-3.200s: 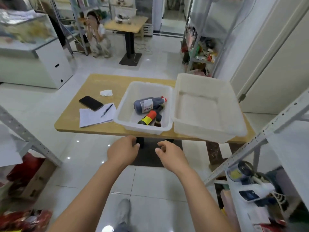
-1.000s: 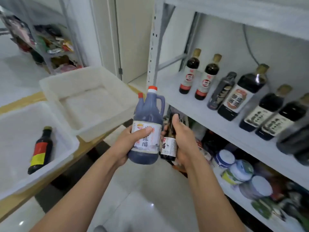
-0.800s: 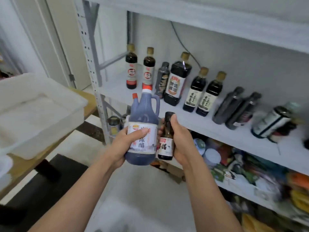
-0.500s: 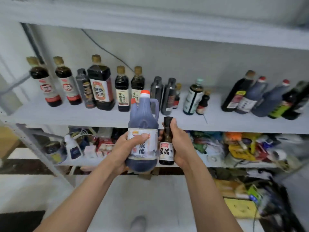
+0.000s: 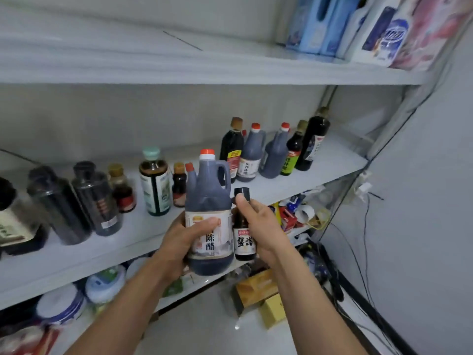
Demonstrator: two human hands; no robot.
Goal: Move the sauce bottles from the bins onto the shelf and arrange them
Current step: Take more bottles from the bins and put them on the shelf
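Note:
My left hand (image 5: 185, 238) grips a large dark vinegar jug (image 5: 208, 201) with a red cap, a handle and a white label, held upright in front of the middle shelf (image 5: 281, 187). My right hand (image 5: 258, 224) holds a small dark bottle (image 5: 244, 242) with a black cap and white label, right beside the jug. Both bottles hang in the air just before the shelf's front edge. Several dark sauce bottles stand on that shelf, among them two similar red-capped jugs (image 5: 252, 156) at the right. The bins are out of view.
A green-capped bottle (image 5: 154, 183) and tall dark bottles (image 5: 96, 201) stand left of my hands. The upper shelf (image 5: 204, 65) carries blue and white detergent containers (image 5: 378, 26). The lower shelf holds tubs and packets. Cardboard boxes (image 5: 258, 293) lie on the floor; cables hang along the right wall.
I took the jug and small bottle from the bin and turned from the table to the shelf. In the last half second my view swung further right along the shelf; both grips are unchanged.

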